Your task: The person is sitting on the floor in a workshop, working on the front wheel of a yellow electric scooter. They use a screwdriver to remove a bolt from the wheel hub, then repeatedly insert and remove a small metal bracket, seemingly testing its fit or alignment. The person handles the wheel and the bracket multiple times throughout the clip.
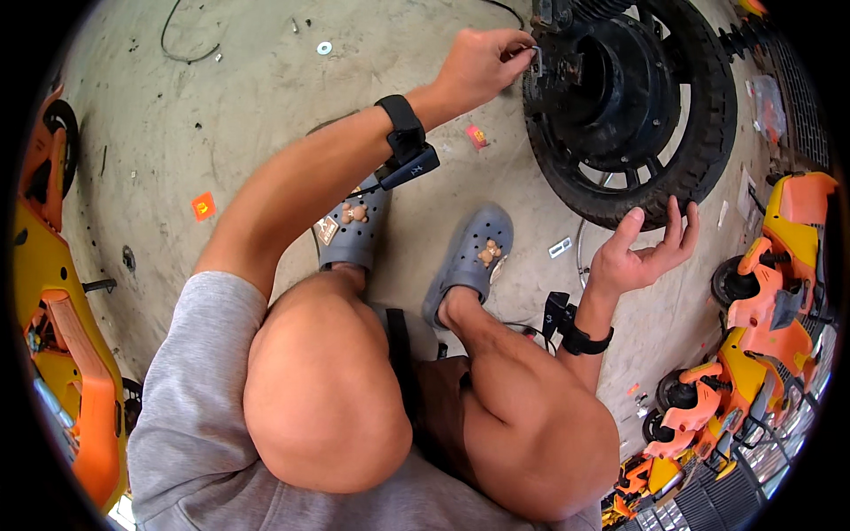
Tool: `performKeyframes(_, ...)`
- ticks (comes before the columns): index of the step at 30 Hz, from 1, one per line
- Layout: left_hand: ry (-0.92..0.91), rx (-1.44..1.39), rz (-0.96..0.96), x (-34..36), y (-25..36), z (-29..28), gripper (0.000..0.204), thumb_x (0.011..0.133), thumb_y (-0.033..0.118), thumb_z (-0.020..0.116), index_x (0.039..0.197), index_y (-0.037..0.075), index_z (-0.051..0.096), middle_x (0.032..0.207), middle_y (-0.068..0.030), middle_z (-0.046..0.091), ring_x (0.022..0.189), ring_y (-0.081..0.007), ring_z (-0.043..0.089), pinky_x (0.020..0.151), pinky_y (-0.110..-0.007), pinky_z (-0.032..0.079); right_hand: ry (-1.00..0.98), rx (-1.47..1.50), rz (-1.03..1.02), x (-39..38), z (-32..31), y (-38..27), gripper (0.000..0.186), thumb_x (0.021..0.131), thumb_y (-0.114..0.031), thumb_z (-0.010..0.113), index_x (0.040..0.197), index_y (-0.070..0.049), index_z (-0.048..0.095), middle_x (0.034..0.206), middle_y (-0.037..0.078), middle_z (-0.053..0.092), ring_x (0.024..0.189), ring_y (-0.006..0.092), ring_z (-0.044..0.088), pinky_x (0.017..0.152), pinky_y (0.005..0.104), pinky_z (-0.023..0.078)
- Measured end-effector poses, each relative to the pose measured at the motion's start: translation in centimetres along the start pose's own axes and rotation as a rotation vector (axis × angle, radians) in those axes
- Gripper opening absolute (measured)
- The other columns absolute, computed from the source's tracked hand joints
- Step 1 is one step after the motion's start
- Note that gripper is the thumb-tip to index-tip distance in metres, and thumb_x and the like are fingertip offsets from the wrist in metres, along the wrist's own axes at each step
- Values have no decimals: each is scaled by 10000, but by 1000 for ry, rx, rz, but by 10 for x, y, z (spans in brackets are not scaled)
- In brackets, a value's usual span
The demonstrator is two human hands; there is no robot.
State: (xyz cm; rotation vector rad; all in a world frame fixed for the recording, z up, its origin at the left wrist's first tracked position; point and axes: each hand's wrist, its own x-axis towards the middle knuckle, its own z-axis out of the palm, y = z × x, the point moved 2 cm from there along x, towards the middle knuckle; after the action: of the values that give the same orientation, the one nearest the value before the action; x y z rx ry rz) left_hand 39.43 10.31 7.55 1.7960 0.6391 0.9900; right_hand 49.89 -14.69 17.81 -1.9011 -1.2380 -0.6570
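Your left hand (pixel 487 66), fingers narrowed, works at the wheel (pixel 715 115), upper right; I can't tell what it grips. Your right hand (pixel 630 258) spreads wide at the wheel's lower edge: brace there for steadiness.

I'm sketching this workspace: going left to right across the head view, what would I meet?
Yellow-and-orange vehicle at the left edge → orange-red square on the floor → pale washer-like ring → black wristband → left hand → black-tyred wheel → clear plastic packet.
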Motion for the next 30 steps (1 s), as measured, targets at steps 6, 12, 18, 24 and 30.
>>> performKeyframes(6,-75,-418,-282,2,-1,-3,239,907,97,648,1063,-84,665,813,-131,712,653,-165,700,579,-286,585,-22,-18,25,-2,4,1,347,840,-112,662,1172,-12,640,1405,194,403,1326,348,401,1071,451,380)
performKeyframes(12,-147,-602,-431,5,1,-6,324,904,84,649,1136,-137,600,925,-212,694,731,-248,723,669,-323,620,-38,-35,-8,-6,5,4,291,837,-114,664,1115,-33,688,1425,199,381,1347,358,382,1087,461,364)
performKeyframes(18,-173,-740,-529,5,1,-11,351,881,87,708,1132,-133,599,982,-223,677,822,-281,724,775,-329,616,-34,-24,-17,-6,5,4,262,831,-75,659,1087,-48,713,1438,203,370,1355,369,380,1104,466,346)
performKeyframes(24,-171,-793,-635,7,-14,-4,368,879,115,729,1165,-74,593,970,-162,686,818,-221,699,736,-318,590,-34,-56,-65,-6,7,2,230,836,-48,652,1048,-50,742,1430,182,400,1339,337,413,1102,441,356)
performKeyframes(30,-209,-691,-680,22,-6,-3,247,857,62,727,1013,-97,619,860,-134,679,701,-187,674,632,-287,570,-32,-42,-58,-6,6,1,223,841,-53,648,1041,-36,745,1442,173,396,1339,320,415,1113,431,341)
